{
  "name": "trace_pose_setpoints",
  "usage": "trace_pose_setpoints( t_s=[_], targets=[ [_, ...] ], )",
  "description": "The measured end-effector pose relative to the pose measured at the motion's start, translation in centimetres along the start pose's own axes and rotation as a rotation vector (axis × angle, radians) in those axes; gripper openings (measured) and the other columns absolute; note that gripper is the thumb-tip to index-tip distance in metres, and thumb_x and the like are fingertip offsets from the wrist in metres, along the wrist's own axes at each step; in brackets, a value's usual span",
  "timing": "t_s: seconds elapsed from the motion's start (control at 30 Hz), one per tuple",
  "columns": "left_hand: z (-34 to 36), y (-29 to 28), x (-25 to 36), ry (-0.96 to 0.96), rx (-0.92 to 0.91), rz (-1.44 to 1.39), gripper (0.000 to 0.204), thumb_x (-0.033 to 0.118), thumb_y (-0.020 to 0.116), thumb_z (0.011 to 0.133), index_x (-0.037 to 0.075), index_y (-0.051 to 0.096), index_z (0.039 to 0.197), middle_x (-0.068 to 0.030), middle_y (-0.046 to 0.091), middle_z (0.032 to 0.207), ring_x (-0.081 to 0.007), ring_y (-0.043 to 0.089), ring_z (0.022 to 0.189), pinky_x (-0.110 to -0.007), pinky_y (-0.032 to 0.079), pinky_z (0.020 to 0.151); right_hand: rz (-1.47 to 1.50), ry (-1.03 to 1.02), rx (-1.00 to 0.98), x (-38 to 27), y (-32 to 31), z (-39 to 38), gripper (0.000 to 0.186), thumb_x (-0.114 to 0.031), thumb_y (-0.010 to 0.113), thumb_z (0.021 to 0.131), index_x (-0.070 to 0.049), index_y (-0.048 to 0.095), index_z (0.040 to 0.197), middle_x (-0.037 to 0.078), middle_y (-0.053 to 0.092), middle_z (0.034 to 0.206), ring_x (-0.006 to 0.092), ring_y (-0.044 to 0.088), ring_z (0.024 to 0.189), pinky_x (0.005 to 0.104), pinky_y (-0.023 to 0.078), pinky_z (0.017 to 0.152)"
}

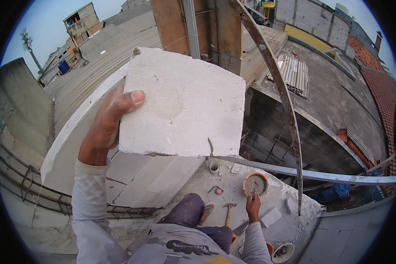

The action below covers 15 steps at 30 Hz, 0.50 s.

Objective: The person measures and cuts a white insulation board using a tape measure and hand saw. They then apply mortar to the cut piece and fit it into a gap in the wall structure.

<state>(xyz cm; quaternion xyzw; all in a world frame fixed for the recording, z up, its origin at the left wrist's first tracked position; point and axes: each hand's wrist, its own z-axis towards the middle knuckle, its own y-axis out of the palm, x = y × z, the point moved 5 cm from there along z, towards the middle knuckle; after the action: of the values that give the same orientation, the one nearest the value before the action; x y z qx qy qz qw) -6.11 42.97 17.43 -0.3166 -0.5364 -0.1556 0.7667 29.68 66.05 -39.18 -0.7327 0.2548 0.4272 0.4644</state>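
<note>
My left hand [108, 121] is closed on a pale aerated concrete block [185, 103], its thumb pressed over the near face. The block is raised in front of me, above and beside the top of a white block wall [154, 178]; whether it touches the wall is hidden. Lower down to the right, my right hand [252, 207] grips the near rim of an orange bowl [266, 190] containing grey wet mortar [256, 182]. Its fingers are partly hidden. A strip of grey mortar clings to the block's lower edge.
A hammer [229, 214], a small orange-and-black tool [218, 191], a pipe stub [214, 167] and a block offcut [270, 217] lie about the concrete floor. A bucket [283, 252] stands lower right. A curved metal bar [282, 83] and a metal beam [321, 175] cross the right side.
</note>
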Motion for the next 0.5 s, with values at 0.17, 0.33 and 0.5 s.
trace_pose_setpoints(
  t_s=[0.17,0.33,0.5],
  targets=[
    [6.5,-12.8,14.4,0.284,0.180,0.398,0.101,0.071,0.063,0.087,-0.010,0.049,0.146,-0.0391,0.059,0.115,-0.0424,0.076,0.093,-0.038,0.067,0.069,-0.051,-0.216,-0.088,-14.2,2.4,2.9,0.045,-0.027,0.061,0.102,0.003,0.062,0.136,0.027,0.069,0.126,0.0404,0.066,0.119,0.0447,0.050,0.104],
    [13.9,-14.4,21.8,0.206,0.065,0.762,0.067,0.050,0.067,0.095,0.004,0.063,0.143,-0.0181,0.066,0.140,-0.0271,0.058,0.131,-0.033,0.039,0.115,-0.034,-0.356,-0.049,-20.3,4.5,7.0,0.044,-0.026,0.061,0.103,0.000,0.062,0.137,0.026,0.068,0.128,0.0399,0.067,0.118,0.0448,0.052,0.102],
    [21.0,-14.7,22.9,0.174,0.078,1.026,0.065,0.050,0.070,0.092,0.000,0.068,0.134,-0.0181,0.069,0.133,-0.0274,0.064,0.122,-0.037,0.048,0.104,-0.050,-0.347,-0.073,-24.5,6.5,8.3,0.043,-0.026,0.061,0.102,0.001,0.063,0.136,0.026,0.068,0.126,0.0411,0.066,0.118,0.0458,0.050,0.103]
  ],
)
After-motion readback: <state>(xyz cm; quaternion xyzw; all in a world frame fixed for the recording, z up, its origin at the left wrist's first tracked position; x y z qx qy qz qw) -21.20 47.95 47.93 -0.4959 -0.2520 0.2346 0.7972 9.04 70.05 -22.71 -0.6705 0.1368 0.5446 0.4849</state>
